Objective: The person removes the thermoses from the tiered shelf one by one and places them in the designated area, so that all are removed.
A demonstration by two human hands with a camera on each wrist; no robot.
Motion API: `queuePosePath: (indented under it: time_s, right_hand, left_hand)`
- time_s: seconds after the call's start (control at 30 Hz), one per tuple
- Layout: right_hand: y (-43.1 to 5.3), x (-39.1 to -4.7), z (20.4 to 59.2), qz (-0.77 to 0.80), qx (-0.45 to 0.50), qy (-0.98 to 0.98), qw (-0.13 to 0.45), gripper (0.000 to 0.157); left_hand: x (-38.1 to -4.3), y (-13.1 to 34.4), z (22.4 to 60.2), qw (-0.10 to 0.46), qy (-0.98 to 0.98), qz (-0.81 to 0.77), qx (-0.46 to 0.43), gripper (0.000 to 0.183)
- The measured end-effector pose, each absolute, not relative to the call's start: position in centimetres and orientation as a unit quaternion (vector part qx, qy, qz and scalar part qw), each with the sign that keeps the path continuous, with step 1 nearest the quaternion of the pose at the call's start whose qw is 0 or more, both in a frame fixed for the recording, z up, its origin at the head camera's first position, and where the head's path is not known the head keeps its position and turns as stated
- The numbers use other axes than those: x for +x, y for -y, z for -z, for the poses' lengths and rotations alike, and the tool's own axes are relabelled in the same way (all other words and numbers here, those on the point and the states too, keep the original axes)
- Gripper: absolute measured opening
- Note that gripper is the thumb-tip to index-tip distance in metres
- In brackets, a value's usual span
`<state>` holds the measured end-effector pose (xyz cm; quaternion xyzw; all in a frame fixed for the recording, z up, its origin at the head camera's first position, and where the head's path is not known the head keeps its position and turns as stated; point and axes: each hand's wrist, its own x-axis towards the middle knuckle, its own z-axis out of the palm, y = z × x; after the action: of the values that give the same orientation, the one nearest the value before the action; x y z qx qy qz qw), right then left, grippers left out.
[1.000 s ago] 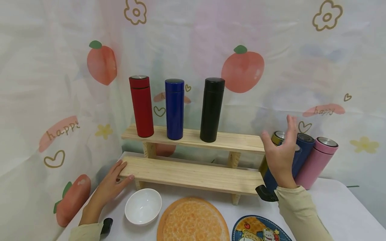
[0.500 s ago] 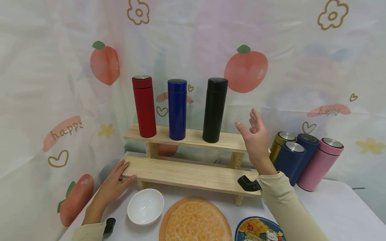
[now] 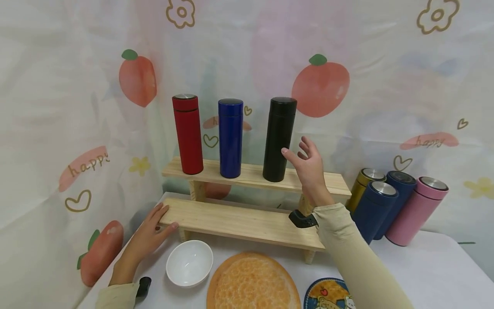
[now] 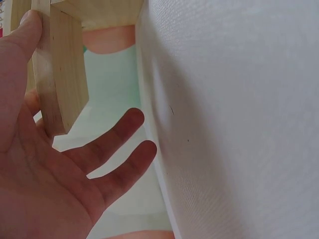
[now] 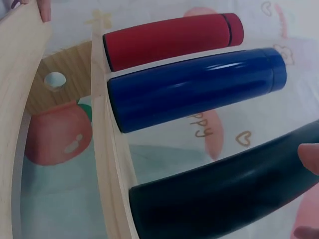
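In the head view my left hand (image 3: 148,234) holds the left end of the lower board of a two-tier wooden shelf (image 3: 235,221). The left wrist view shows the thumb (image 4: 32,30) on one side of the board, some fingers behind it, and two others stretched past it. My right hand (image 3: 308,171) is beside the black thermos (image 3: 279,139), fingers spread, its thumb overlapping the thermos; contact is unclear. In the right wrist view, the black thermos (image 5: 224,194) stands apart from the blue thermos (image 5: 194,89) and red thermos (image 5: 169,42) on the upper board.
Right of the shelf lean a gold thermos (image 3: 360,189), two dark blue thermoses (image 3: 374,210) and a pink thermos (image 3: 417,210). In front lie a white bowl (image 3: 189,264), a round bread-patterned mat (image 3: 252,285) and a cartoon-printed plate-like mat (image 3: 326,292). A printed cloth (image 3: 247,43) hangs behind.
My right hand has moved left from in front of the leaning thermoses to beside the black thermos. My left hand stays at the shelf end. The head view has shifted slightly.
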<state>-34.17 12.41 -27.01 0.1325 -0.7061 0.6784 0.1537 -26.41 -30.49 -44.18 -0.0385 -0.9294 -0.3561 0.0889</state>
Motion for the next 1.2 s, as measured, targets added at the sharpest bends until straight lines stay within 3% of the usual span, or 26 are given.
queuePosePath:
  time_s: [0.33,0.7,1.2]
  right_hand:
    - [-10.6,-36.1,26.8,-0.694,0.134,0.697,0.123,0.081]
    - [-9.5,-37.2,26.8,-0.696,0.118,0.694,0.14,0.077]
    - [-12.0,-34.3,27.3,-0.694,0.121,0.69,0.166,0.076]
  left_hand:
    - [-26.5,30.4,44.2,0.071,0.933,0.352,-0.024,0.089]
    - [-26.6,30.5,44.3,0.073,0.932,0.355,-0.024,0.09]
    - [-26.3,30.3,44.0,0.079,0.932,0.352,-0.036,0.087]
